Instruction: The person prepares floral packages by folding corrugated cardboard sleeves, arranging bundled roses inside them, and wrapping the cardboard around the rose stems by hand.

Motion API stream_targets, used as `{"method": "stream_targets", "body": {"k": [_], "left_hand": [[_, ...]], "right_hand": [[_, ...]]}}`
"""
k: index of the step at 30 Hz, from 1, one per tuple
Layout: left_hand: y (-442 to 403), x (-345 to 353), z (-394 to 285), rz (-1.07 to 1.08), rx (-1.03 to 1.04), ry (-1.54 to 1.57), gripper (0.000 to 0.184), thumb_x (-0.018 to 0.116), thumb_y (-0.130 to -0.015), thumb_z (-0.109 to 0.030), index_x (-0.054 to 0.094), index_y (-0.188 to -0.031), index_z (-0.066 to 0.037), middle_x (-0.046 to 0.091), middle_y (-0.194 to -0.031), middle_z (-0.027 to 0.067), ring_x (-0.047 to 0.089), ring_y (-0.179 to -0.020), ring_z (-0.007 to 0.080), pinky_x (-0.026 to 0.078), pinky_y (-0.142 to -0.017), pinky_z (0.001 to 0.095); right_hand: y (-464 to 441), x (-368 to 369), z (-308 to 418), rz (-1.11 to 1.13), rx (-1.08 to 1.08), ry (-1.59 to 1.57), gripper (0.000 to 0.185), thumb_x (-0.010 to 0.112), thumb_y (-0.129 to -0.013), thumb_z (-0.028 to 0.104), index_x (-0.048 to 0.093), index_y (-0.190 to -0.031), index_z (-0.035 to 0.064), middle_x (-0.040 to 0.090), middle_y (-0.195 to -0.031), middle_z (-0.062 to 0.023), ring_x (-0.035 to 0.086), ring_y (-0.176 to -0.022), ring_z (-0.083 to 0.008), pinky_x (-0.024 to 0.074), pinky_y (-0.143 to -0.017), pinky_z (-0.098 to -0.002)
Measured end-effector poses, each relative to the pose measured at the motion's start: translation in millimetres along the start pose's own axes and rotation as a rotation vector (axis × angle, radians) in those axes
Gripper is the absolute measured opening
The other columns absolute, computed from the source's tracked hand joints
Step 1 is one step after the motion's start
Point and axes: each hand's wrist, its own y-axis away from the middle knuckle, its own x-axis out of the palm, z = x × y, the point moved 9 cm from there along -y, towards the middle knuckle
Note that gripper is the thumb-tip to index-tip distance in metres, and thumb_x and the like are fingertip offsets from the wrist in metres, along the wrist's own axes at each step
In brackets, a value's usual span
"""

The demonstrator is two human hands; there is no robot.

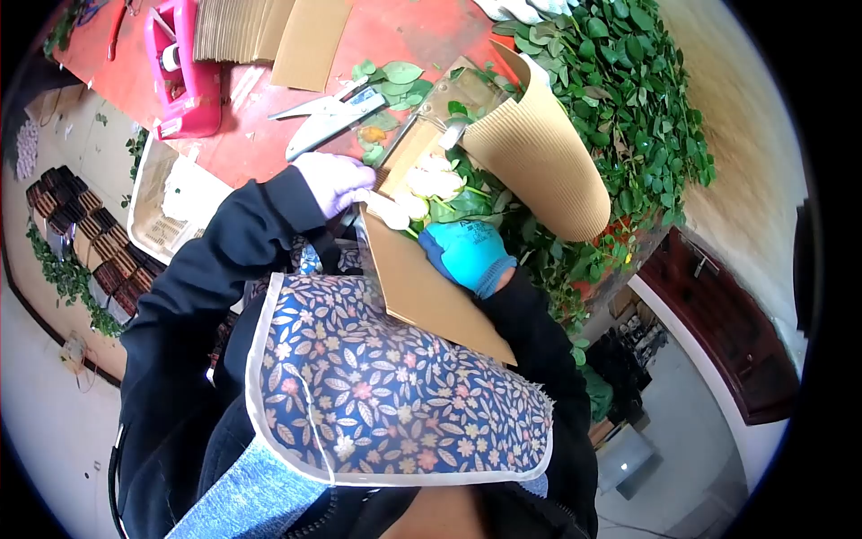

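Note:
Pale roses (pixel 435 178) with green leaves lie on a cardboard sheet (pixel 440 292) at the table's near edge. My left hand (pixel 334 183), in a thin purple glove, is at the sheet's upper left corner. Its fingers are curled together beside the lower rose heads; what lies between them is hidden. My right hand (pixel 462 251), in a blue knitted glove, is closed over the stems and leaves just below the blooms. A curved piece of corrugated cardboard (pixel 543 153) stands up beyond it. Left of the blooms, a clear-sided holder (pixel 458 90) sits on the table.
White-handled shears (pixel 332 117) lie beside loose leaves on the red table (pixel 382 45). A pink tape dispenser (pixel 186 81) and stacked cardboard (pixel 238 27) are at the back left. Piled leafy stems (pixel 620 108) cover the right side. A white basket (pixel 171 202) stands at left.

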Motion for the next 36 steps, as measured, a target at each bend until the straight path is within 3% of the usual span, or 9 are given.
{"method": "stream_targets", "body": {"k": [3,7,13,15,17,18,20,22,36], "left_hand": [[32,-58,31,-0.278,-0.105,-0.124,0.014,0.063,-0.088,-0.019,0.060,-0.083,-0.006,0.059,-0.075,0.0139,0.059,-0.069,0.0340,0.047,-0.062,0.0412],[122,-79,58,0.105,-0.444,-0.191,0.014,0.067,-0.084,-0.018,0.062,-0.085,-0.005,0.059,-0.072,0.0153,0.061,-0.070,0.0327,0.047,-0.062,0.0398],[336,-66,170,0.173,-0.969,-0.380,0.016,0.067,-0.082,-0.020,0.063,-0.086,-0.004,0.065,-0.082,0.0182,0.063,-0.081,0.0361,0.049,-0.071,0.0421],[360,-62,168,0.457,-1.203,-0.592,0.033,0.065,-0.082,-0.021,0.064,-0.115,-0.014,0.061,-0.120,0.0181,0.058,-0.114,0.0337,0.047,-0.098,0.0404],[342,-51,169,0.731,-1.346,-0.643,0.051,0.069,-0.080,-0.025,0.056,-0.129,-0.023,0.045,-0.140,0.0085,0.053,-0.122,0.0337,0.046,-0.101,0.0395],[299,-36,166,0.850,-1.070,-0.693,0.045,0.069,-0.080,-0.025,0.060,-0.124,-0.022,0.055,-0.128,0.0091,0.058,-0.114,0.0322,0.049,-0.095,0.0407],[187,-35,104,0.396,-0.647,-0.418,0.022,0.063,-0.083,-0.014,0.066,-0.105,-0.011,0.065,-0.098,0.0102,0.063,-0.090,0.0337,0.053,-0.077,0.0436],[63,-50,-11,0.068,0.007,0.024,0.032,0.059,-0.079,-0.003,0.066,-0.109,-0.012,0.065,-0.113,0.0096,0.064,-0.097,0.0312,0.054,-0.077,0.0383],[-17,46,-54,0.581,0.356,-0.238,0.026,0.055,-0.084,-0.016,0.068,-0.106,-0.022,0.066,-0.119,-0.0050,0.069,-0.083,0.0193,0.055,-0.070,0.0318]], "right_hand": [[2,7,-3,0.042,0.003,0.097,0.014,0.055,-0.088,0.018,0.063,-0.084,0.0075,0.061,-0.077,-0.0138,0.060,-0.070,-0.0321,0.0480,-0.062,-0.0424],[1,5,-2,0.158,0.059,0.134,0.013,0.055,-0.085,0.018,0.064,-0.084,0.0085,0.062,-0.080,-0.0135,0.061,-0.073,-0.0309,0.0489,-0.063,-0.0430],[10,6,-9,0.117,0.075,0.115,0.013,0.056,-0.084,0.020,0.064,-0.082,0.0088,0.062,-0.081,-0.0131,0.061,-0.073,-0.0304,0.0488,-0.064,-0.0435],[10,7,-11,0.103,0.106,0.133,0.013,0.056,-0.084,0.019,0.064,-0.082,0.0089,0.062,-0.079,-0.0134,0.060,-0.072,-0.0308,0.0485,-0.063,-0.0436],[8,6,-13,0.113,0.118,0.138,0.013,0.056,-0.084,0.019,0.064,-0.081,0.0091,0.062,-0.078,-0.0134,0.060,-0.071,-0.0309,0.0484,-0.063,-0.0435],[9,9,-13,0.144,0.117,0.135,0.013,0.056,-0.084,0.020,0.064,-0.080,0.0094,0.062,-0.077,-0.0134,0.060,-0.070,-0.0310,0.0483,-0.062,-0.0435],[10,13,-12,0.122,0.094,0.114,0.013,0.056,-0.084,0.020,0.064,-0.080,0.0096,0.062,-0.077,-0.0133,0.060,-0.069,-0.0311,0.0481,-0.062,-0.0433],[6,4,-8,0.105,0.049,0.085,0.014,0.056,-0.084,0.021,0.064,-0.080,0.0099,0.062,-0.077,-0.0125,0.061,-0.069,-0.0309,0.0479,-0.061,-0.0427],[10,-61,18,-0.138,0.215,0.104,0.018,0.056,-0.087,0.024,0.064,-0.086,0.0080,0.064,-0.070,-0.0129,0.064,-0.063,-0.0311,0.0484,-0.056,-0.0448]]}}
